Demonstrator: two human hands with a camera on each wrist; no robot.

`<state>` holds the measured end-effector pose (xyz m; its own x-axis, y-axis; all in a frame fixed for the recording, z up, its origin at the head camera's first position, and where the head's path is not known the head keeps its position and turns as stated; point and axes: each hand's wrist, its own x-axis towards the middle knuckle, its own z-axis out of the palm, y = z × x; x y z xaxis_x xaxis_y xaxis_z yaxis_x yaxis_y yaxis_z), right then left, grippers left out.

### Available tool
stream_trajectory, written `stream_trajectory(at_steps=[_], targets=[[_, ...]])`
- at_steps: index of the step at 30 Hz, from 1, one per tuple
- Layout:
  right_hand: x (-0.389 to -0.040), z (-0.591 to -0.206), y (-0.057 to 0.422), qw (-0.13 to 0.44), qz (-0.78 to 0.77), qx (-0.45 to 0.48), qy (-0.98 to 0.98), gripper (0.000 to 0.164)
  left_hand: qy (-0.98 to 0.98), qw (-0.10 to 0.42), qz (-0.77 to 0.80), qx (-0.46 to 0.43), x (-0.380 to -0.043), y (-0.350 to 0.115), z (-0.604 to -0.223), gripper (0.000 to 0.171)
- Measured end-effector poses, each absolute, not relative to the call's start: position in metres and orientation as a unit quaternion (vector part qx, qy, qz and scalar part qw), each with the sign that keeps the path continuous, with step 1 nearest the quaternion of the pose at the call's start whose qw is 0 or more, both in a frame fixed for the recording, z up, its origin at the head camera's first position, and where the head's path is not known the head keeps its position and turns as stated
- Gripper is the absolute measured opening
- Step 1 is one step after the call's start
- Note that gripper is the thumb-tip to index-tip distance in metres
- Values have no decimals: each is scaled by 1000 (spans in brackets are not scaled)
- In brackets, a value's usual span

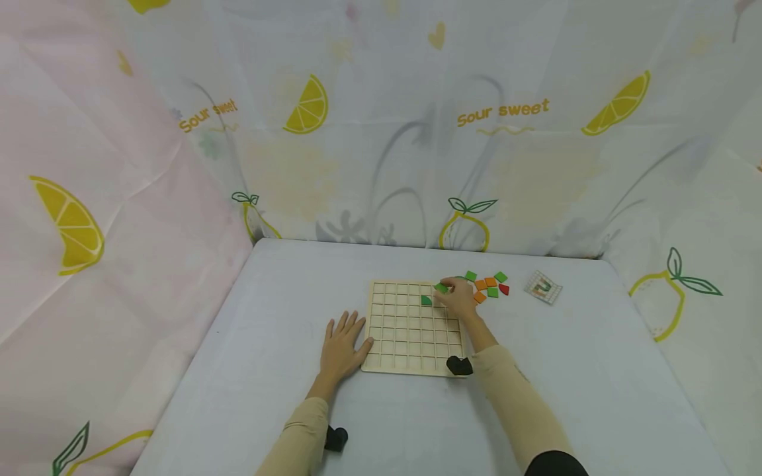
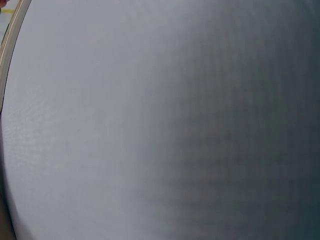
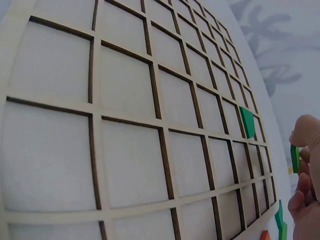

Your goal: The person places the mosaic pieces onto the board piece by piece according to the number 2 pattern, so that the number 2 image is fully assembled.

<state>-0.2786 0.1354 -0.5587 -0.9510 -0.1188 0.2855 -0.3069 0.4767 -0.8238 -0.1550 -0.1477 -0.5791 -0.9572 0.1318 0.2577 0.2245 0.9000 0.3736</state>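
we've got a green tile [image 1: 440, 288] pinched in our right hand [image 1: 460, 301] near the far edge of the wooden grid board [image 1: 400, 335], close to another green piece [image 1: 426, 300]. our left hand [image 1: 340, 350] lies spread on the surface [image 1: 268, 297], thumb at the board's edge.

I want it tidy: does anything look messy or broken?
Nothing looks broken. The loose tiles lie scattered at mixed angles beside the grid board, and the patterned card sits askew to their right.
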Motion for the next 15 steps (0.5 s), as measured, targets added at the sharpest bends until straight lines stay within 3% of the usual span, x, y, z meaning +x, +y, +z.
stream_trajectory(at_steps=[5, 15], targets=[[-262, -540, 113, 81, 477, 129, -866, 29, -968, 117, -203, -90, -155, -149, -580, 55], [-256, -544, 95, 48, 480, 167, -860, 27, -968, 118, -202, -90, -156, -148, -581, 55]])
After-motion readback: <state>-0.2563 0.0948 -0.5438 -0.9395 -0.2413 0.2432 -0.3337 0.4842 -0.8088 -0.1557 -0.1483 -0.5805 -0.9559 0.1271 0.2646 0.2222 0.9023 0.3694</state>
